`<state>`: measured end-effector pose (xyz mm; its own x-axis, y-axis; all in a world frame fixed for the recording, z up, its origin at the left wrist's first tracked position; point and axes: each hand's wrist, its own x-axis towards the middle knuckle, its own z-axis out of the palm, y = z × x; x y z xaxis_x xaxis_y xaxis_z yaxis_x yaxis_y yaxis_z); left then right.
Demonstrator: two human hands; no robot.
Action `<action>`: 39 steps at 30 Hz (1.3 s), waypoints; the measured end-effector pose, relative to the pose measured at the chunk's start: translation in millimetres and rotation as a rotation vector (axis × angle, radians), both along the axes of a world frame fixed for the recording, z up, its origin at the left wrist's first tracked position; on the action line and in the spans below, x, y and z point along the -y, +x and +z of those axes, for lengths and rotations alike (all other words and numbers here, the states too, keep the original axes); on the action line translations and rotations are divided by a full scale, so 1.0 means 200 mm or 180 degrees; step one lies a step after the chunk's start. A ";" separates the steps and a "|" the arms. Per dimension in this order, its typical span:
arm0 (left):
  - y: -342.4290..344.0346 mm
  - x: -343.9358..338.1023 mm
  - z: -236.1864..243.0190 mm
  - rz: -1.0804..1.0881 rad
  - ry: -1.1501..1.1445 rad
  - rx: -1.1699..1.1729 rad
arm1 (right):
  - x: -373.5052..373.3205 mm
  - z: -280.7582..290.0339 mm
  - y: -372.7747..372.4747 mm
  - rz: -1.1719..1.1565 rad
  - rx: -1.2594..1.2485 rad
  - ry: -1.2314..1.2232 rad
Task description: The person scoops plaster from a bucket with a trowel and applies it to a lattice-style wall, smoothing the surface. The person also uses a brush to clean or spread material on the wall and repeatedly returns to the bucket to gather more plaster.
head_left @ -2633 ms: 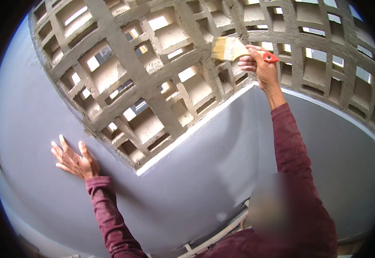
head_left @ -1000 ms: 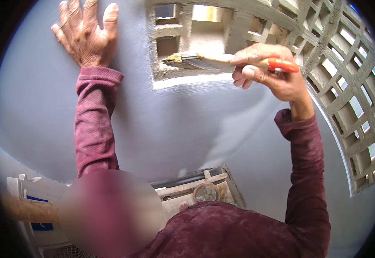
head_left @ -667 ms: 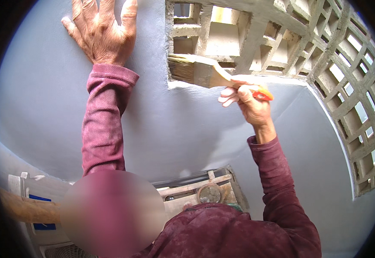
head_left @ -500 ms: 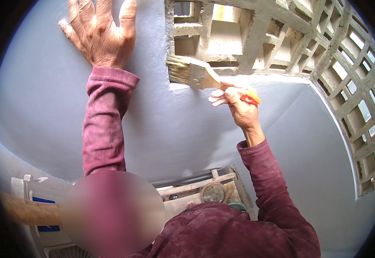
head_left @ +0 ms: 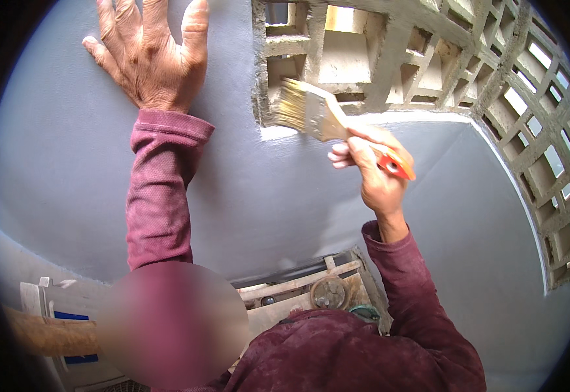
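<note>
My left hand (head_left: 151,59) rests on the pale blue-grey wall (head_left: 56,144) at upper left, fingers spread and empty. My right hand (head_left: 380,176) grips a wide paintbrush (head_left: 318,111) with pale bristles and a red-orange handle end. The bristles are over the lower left corner of the concrete lattice (head_left: 383,78), by the white strip (head_left: 422,117) bordering its opening; whether they touch it, I cannot tell.
The lattice turns a corner and runs down the right side. Low in view are boards (head_left: 298,274), a round container (head_left: 329,293), a wooden pole (head_left: 43,330) and a white item with blue panels (head_left: 33,300). My maroon-clad body and a blurred circle hide part of this.
Since 2.6 seconds ago my left hand has risen within the view and the brush has come down-left to this corner. In the last half second it moved slightly right and its handle end dipped.
</note>
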<state>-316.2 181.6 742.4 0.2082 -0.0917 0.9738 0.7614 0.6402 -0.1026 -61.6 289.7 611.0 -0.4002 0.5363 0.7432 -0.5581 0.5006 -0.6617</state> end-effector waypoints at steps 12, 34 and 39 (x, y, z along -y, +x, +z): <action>0.11 0.06 -0.01 -0.0416 -0.0454 0.0214 | 0.00 -0.09 -0.07 0.0133 -0.0105 -0.0233; 0.08 -0.03 -0.30 -0.1410 -0.0549 -0.0102 | 0.01 -0.02 -0.04 -0.0112 0.0000 0.0364; 0.07 -0.01 -0.32 -0.1361 -0.0649 -0.0084 | -0.02 0.00 0.00 -0.0398 -0.0060 0.0629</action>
